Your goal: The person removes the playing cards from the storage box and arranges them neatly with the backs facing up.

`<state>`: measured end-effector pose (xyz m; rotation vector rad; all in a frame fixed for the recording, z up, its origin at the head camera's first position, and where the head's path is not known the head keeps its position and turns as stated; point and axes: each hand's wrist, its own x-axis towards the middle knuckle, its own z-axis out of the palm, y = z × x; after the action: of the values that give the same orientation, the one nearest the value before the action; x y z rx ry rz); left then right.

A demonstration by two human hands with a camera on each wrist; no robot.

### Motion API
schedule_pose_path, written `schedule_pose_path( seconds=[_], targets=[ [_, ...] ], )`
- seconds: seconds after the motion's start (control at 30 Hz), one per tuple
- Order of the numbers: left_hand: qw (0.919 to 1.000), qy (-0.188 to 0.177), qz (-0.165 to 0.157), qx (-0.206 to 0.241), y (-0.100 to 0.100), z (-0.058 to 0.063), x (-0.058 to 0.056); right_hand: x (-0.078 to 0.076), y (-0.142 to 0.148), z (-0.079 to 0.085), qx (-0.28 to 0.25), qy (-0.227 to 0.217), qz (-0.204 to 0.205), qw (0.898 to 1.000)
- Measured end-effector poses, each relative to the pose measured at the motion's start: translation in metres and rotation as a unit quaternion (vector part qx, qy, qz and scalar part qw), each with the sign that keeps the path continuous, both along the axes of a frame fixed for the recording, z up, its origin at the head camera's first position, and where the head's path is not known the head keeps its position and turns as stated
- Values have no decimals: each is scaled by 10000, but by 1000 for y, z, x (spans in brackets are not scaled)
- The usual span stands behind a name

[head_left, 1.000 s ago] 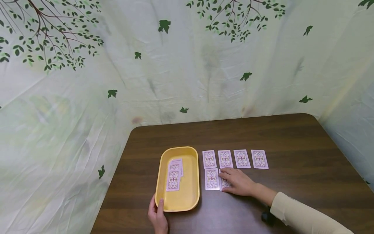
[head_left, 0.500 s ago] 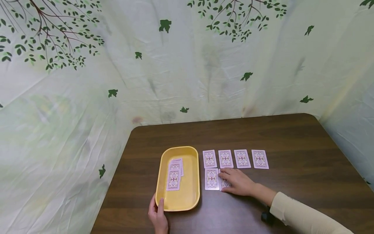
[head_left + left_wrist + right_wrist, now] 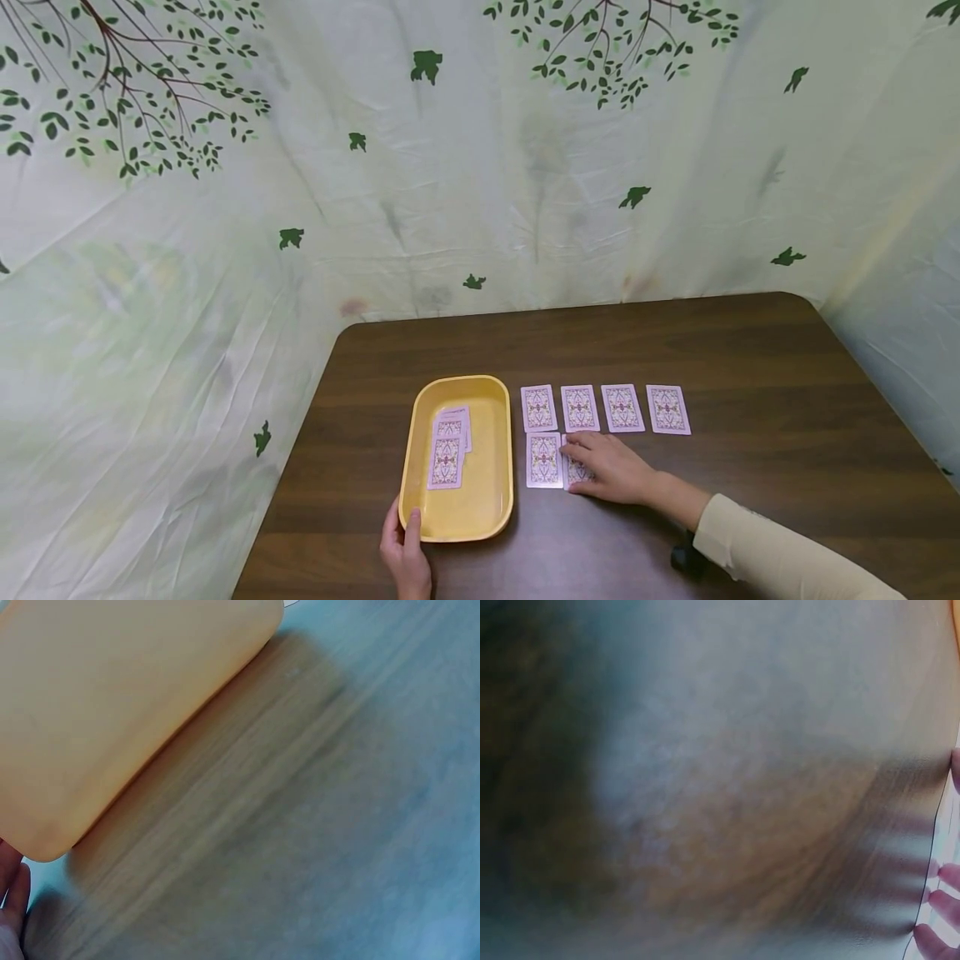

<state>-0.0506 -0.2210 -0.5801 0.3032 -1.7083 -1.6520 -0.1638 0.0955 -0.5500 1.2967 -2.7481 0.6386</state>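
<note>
In the head view, my left hand (image 3: 407, 554) grips the near left corner of a yellow tray (image 3: 495, 508), thumb over the rim. A few overlapping face-down playing cards (image 3: 446, 462) lie inside the tray. My right hand (image 3: 611, 468) is over a face-down playing card (image 3: 577, 472) on the table, thumb at its near edge and fingers at its far edge, hiding part of it. Just left of that card lies another playing card (image 3: 543, 460). In the left wrist view the tray (image 3: 120, 712) fills the upper left; in the right wrist view, fingertips (image 3: 934, 937) appear at the right edge.
Behind the right hand, a row of several face-down cards (image 3: 621, 407) lies on the dark wooden table (image 3: 787, 400). Leaf-patterned white cloth (image 3: 525, 208) hangs behind and beside the table. A small black object (image 3: 684, 558) shows under the right wrist.
</note>
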Motion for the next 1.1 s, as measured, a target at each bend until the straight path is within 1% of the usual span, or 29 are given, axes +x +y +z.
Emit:
schedule_pose_path(
  seconds=[0.1,0.2,0.37,0.47,0.6,0.7,0.77,0.83,0.87,0.9,0.97,1.0,1.1],
  targets=[
    [10000,36,-13,25,0,1,1,0,0,-2,-34,102,47,9999],
    [10000,8,42,34,0,0,1,0,0,-4,-53,208,99,9997],
    [9999,-54,107,0,1,0,1,-2,1,3,-48,331,-10,9994],
    [9999,-42,102,-8,1,0,0,-7,-1,13,-98,440,-168,9988],
    [9999,-17,99,-9,0,3,0,-18,-10,29,-205,602,-305,9975],
    [10000,52,64,-15,2,12,2,-25,-19,42,-342,662,-312,9967],
    [9999,99,20,5,5,20,4,-29,-27,50,-448,722,-240,9961],
    [9999,107,-1,2,8,26,5,-32,-37,57,-518,722,-159,9959],
    [10000,81,0,2,8,27,5,-33,-42,60,-538,732,-108,9958],
    [10000,50,5,-2,7,25,5,-33,-47,63,-553,714,-74,9959],
    [10000,-44,37,-26,5,18,4,-35,-58,68,-592,630,-15,9963],
    [10000,-10,22,-35,4,17,4,-34,-64,71,-570,577,10,9967],
    [10000,-51,48,-50,2,8,3,-34,-81,77,-501,580,163,9969]
  ],
)
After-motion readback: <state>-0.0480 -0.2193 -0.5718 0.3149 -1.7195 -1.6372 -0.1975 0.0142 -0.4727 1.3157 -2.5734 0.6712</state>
